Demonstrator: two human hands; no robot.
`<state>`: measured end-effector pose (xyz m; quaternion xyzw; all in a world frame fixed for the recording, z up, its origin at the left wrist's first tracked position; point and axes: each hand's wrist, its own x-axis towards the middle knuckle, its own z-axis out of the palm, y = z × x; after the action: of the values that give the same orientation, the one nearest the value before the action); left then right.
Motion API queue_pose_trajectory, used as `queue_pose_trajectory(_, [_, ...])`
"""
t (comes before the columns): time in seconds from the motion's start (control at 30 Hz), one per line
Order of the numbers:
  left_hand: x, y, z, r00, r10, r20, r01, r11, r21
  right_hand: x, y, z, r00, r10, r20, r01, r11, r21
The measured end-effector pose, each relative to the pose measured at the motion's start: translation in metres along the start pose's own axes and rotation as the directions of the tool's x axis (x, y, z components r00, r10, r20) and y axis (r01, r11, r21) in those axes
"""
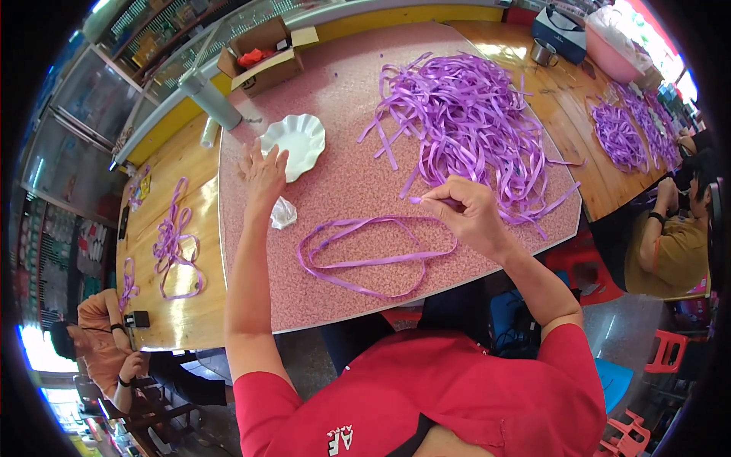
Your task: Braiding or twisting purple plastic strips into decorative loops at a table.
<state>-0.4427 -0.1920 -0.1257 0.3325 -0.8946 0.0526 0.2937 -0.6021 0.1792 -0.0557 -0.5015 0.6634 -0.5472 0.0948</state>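
My left hand [265, 174] stretches over the near left rim of a white scalloped dish [308, 149], fingers spread and nothing visible in them. I cannot tell whether the fingertips touch the dish. My right hand [468, 213] is closed in a pinch on a purple ribbon, and a short end pokes out past the thumb. Below and between the hands, a long purple ribbon loop [365, 261] lies on the pink speckled tabletop [335, 84]. Whether it joins the pinched end is hidden. Beyond my right hand spreads a large tangled heap of purple ribbons [464, 114].
Crumpled white tissue [283, 213] lies below the dish. A grey-green bottle [211, 99] and an open cardboard box [270, 72] stand at the back left. More ribbons [175, 247] lie on the wooden table at left. People sit at both sides, the right one near ribbon piles [618, 137].
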Motion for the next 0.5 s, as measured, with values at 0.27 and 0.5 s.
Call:
queue_pose_trajectory(0.27, [0.025, -0.011, 0.013, 0.993, 0.105, 0.059, -0.108, 0.992, 0.063, 0.001, -0.002, -0.006, 1.000, -0.001, 0.015, 0.002, 1.000, -0.014])
queue_pose_trajectory(0.5, [-0.002, 0.048, -0.035, 0.972, 0.133, 0.192, -0.050, 0.921, -0.387, 0.008, -0.001, -0.006, 1.000, 0.009, 0.001, -0.009, 1.000, -0.029])
